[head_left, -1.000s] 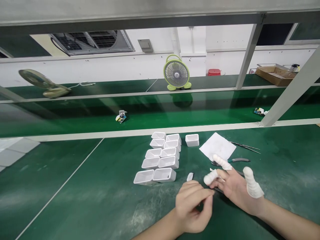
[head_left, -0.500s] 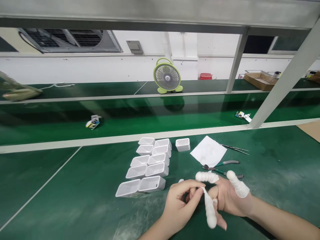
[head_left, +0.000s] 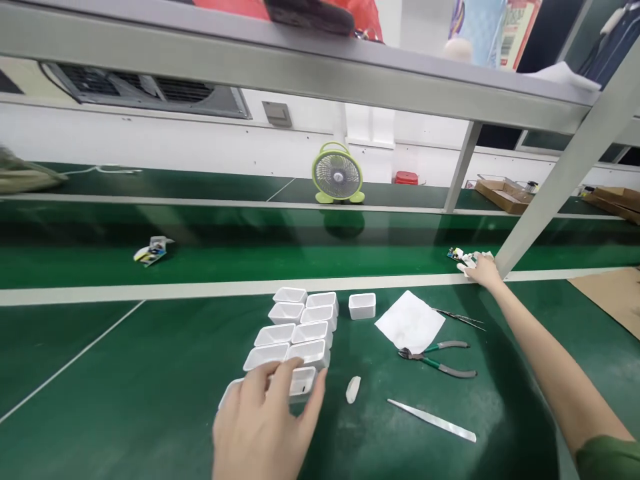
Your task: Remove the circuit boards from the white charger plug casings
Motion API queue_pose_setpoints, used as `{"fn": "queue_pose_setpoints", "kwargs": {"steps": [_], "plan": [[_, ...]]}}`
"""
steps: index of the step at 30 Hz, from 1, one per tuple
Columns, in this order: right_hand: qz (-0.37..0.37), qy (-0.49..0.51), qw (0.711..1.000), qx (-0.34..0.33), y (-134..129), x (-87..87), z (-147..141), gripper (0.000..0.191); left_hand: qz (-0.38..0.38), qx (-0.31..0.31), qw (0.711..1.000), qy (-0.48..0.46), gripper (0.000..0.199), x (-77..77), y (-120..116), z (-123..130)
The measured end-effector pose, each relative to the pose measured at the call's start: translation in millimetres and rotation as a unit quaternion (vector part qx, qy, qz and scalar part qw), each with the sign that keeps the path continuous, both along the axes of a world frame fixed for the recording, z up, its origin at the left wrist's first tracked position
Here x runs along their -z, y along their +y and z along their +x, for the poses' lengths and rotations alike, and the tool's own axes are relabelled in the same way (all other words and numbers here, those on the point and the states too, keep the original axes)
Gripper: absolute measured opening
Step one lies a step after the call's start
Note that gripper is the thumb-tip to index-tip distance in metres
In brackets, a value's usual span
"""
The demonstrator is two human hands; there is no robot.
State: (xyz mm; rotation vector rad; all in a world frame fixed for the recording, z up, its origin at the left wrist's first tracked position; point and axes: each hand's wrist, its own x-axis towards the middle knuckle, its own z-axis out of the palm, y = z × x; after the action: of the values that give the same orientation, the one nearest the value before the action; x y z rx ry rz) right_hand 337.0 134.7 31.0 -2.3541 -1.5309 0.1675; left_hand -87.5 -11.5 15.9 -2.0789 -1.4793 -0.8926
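Note:
My left hand (head_left: 263, 413) is over the nearest of the white plastic trays (head_left: 309, 352), its fingers apart and bent above their rims; whether it touches them is unclear. My right hand (head_left: 483, 269), with white finger covers, reaches far forward to the green belt's edge. Its fingers are at a small circuit board with white parts (head_left: 456, 254), partly hidden by them; the grip is too small to make out. A loose white finger cover (head_left: 353, 389) and white tweezers (head_left: 433, 420) lie on the green table between my arms.
Green-handled pliers (head_left: 440, 360), metal tweezers (head_left: 460, 319), a white paper (head_left: 410, 323) and a single small tray (head_left: 362, 306) lie in the middle. Another circuit board (head_left: 153, 251) sits on the belt at left. A slanted metal post (head_left: 565, 160) stands beside my right hand.
My hands have parted. The left moved left to the trays; the right reached forward to the board on the belt. White tweezers are now visible, and the view has tilted up.

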Motion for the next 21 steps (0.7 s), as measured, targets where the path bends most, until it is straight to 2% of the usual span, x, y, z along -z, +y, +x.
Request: {"fn": "queue_pose_setpoints", "kwargs": {"steps": [3, 6, 8, 11, 13, 15, 17, 21], "plan": [[-0.061, -0.064, 0.995, 0.037, 26.1, 12.9, 13.7, 0.035, 0.011, -0.031, 0.999, 0.015, 0.032, 18.6, -7.2, -13.6], [-0.101, -0.117, 0.987, 0.037, 37.8, 17.6, 15.8, 0.031, 0.028, 0.001, 1.0, 0.004, 0.025, 29.4, -8.7, -14.7], [-0.118, -0.15, 0.982, 0.014, 40.7, 8.5, 18.9, 0.029, 0.018, 0.041, 0.999, -0.007, 0.02, 30.0, -9.5, -12.1], [-0.115, -0.215, 0.969, -0.044, 38.0, -22.1, 27.3, 0.029, -0.025, 0.097, 0.995, -0.025, 0.012, 27.7, -15.4, -5.6], [-0.102, -0.263, 0.955, -0.092, 31.7, -45.0, 30.5, 0.028, -0.049, 0.106, 0.992, -0.05, 0.012, 28.1, -21.5, 0.6], [-0.101, -0.296, 0.939, -0.145, 23.5, -61.1, 27.5, 0.027, -0.078, 0.087, 0.989, -0.094, 0.013, 31.2, -26.8, 7.7], [-0.116, -0.31, 0.922, -0.199, 15.1, -66.1, 17.3, 0.024, -0.11, 0.068, 0.981, -0.142, 0.014, 36.4, -29.3, 13.5], [-0.148, -0.299, 0.905, -0.263, -0.8, -55.6, -7.6, 0.024, -0.135, 0.035, 0.971, -0.194, 0.03, 48.7, -26.4, 14.3]]}}
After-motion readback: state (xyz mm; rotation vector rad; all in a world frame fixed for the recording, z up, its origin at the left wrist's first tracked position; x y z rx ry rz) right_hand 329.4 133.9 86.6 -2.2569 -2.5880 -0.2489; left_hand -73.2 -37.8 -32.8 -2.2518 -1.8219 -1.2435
